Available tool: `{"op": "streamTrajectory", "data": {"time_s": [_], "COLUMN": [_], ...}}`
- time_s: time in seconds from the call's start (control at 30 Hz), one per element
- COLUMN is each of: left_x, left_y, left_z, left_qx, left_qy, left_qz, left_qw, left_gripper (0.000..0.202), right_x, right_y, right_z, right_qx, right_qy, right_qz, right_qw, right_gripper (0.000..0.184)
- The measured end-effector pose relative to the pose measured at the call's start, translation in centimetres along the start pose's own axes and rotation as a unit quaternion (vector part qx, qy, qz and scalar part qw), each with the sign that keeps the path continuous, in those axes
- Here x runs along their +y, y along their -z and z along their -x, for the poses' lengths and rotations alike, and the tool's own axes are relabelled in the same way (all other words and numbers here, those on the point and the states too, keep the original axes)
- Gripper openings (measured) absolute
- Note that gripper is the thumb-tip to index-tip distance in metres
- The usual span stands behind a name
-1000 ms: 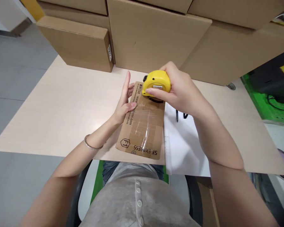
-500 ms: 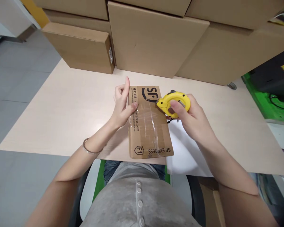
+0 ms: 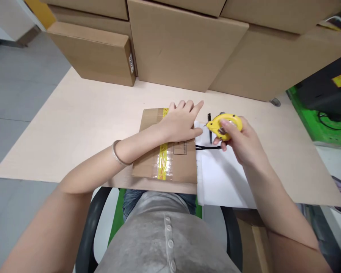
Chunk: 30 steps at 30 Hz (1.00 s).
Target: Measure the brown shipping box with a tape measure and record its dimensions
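Smooth white paper lies on our pale table beside a flat, glossy-taped cardboard parcel. Our left hand rests across the parcel, fingers spread, gripping nothing; our right hand curls closely around a rounded yellow tape measure. Square-edged cartons stand beyond.

We see our left hand spread, back upward, over the far part of a flat brown carton banded with yellow tape, near the front edge of the pale bench. Our right hand grips a yellow tape measure above white papers, beside a black pen. Beyond stand large cardboard boxes.
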<state>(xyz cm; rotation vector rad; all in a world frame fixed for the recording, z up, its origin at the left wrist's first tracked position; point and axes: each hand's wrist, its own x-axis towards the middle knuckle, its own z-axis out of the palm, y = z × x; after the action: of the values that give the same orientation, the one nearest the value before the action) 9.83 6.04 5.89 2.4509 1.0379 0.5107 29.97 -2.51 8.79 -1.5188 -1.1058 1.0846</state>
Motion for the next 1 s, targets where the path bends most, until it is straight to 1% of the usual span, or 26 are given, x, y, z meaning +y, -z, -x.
{"op": "streamTrajectory", "data": {"time_s": [0.07, 0.1, 0.17, 0.2, 0.27, 0.3, 0.33, 0.4, 0.43, 0.47, 0.5, 0.57, 0.63, 0.7, 0.73, 0.77, 0.8, 0.83, 0.87, 0.9, 0.93, 0.97, 1.0], "left_x": [0.0, -0.2, -1.1, -1.8, -3.2, -4.0, -4.7, -6.2, -6.9, -7.4, -7.9, -8.3, -8.1, -7.6, -7.3, -7.1, -6.9, -6.9, -7.0, -7.2, -7.3, -7.5, -7.7], "left_y": [-0.8, -0.7, 0.4, 1.5, 3.7, 4.7, 5.4, 5.8, 5.5, 5.0, 4.3, 2.7, 1.4, 0.5, 0.2, 0.0, -0.3, -0.5, -0.7, -0.9, -1.1, -1.3, -1.5], "left_z": [-0.7, -0.8, -0.3, 0.4, 2.4, 3.7, 5.0, 7.5, 8.5, 9.2, 9.8, 10.3, 10.3, 10.1, 10.0, 9.9, 9.9, 9.8, 9.8, 9.8, 9.8, 9.7, 9.7], "left_qx": [-0.032, -0.047, -0.061, -0.052, 0.008, 0.045, 0.086, 0.16, 0.186, 0.204, 0.216, 0.224, 0.216, 0.206, 0.206, 0.212, 0.221, 0.23, 0.239, 0.243, 0.246, 0.247, 0.247], "left_qy": [0.006, 0.004, -0.015, -0.027, -0.028, -0.017, 0.003, 0.059, 0.086, 0.108, 0.128, 0.163, 0.205, 0.241, 0.252, 0.258, 0.258, 0.253, 0.244, 0.233, 0.223, 0.214, 0.208], "left_qz": [-0.006, 0.003, 0.046, 0.08, 0.134, 0.15, 0.165, 0.201, 0.221, 0.247, 0.276, 0.332, 0.388, 0.448, 0.475, 0.498, 0.515, 0.527, 0.534, 0.538, 0.54, 0.539, 0.537], "left_qw": [0.999, 0.999, 0.997, 0.995, 0.991, 0.988, 0.982, 0.965, 0.953, 0.941, 0.928, 0.902, 0.872, 0.836, 0.817, 0.8, 0.787, 0.778, 0.774, 0.773, 0.774, 0.776, 0.779], "left_gripper": [0.097, 0.1, 0.099, 0.09, 0.07, 0.063, 0.059, 0.053, 0.052, 0.051, 0.053, 0.062, 0.072, 0.074, 0.072, 0.07, 0.068, 0.067, 0.065, 0.062, 0.06, 0.058, 0.056], "right_x": [-0.9, -1.4, -1.9, -2.0, -1.7, -1.3, -0.9, -0.1, 0.3, 0.7, 0.9, 1.2, 1.0, 0.5, 0.3, 0.1, 0.0, 0.1, 0.3, 0.6, 1.1, 1.7, 2.4], "right_y": [0.6, 0.6, 0.0, -0.5, -2.0, -2.9, -3.9, -5.7, -6.5, -7.2, -7.7, -8.4, -8.5, -7.7, -7.0, -6.0, -4.9, -3.6, -2.2, -0.9, 0.2, 1.2, 1.9], "right_z": [-0.5, -0.8, -1.1, -1.2, -1.3, -1.2, -1.1, -0.8, -0.6, -0.4, -0.3, 0.1, 0.5, 0.6, 0.4, 0.2, -0.2, -0.8, -1.5, -2.2, -2.9, -3.7, -4.3], "right_qx": [0.007, -0.003, -0.046, -0.071, -0.118, -0.143, -0.168, -0.214, -0.232, -0.242, -0.245, -0.24, -0.237, -0.246, -0.248, -0.236, -0.21, -0.169, -0.119, -0.076, -0.049, -0.043, -0.051], "right_qy": [0.044, 0.065, 0.094, 0.109, 0.162, 0.205, 0.256, 0.352, 0.384, 0.403, 0.41, 0.415, 0.429, 0.448, 0.454, 0.454, 0.444, 0.42, 0.379, 0.317, 0.238, 0.154, 0.076], "right_qz": [-0.018, -0.035, -0.059, -0.059, -0.018, 0.027, 0.082, 0.188, 0.231, 0.263, 0.287, 0.321, 0.344, 0.35, 0.343, 0.333, 0.327, 0.334, 0.358, 0.404, 0.465, 0.525, 0.573], "right_qw": [0.999, 0.997, 0.993, 0.99, 0.98, 0.968, 0.949, 0.891, 0.863, 0.843, 0.83, 0.816, 0.801, 0.785, 0.784, 0.792, 0.807, 0.827, 0.845, 0.855, 0.851, 0.836, 0.815], "right_gripper": [0.039, 0.035, 0.031, 0.03, 0.032, 0.033, 0.035, 0.039, 0.042, 0.043, 0.045, 0.047, 0.048, 0.055, 0.058, 0.057, 0.052, 0.044, 0.037, 0.034, 0.035, 0.038, 0.041]}}
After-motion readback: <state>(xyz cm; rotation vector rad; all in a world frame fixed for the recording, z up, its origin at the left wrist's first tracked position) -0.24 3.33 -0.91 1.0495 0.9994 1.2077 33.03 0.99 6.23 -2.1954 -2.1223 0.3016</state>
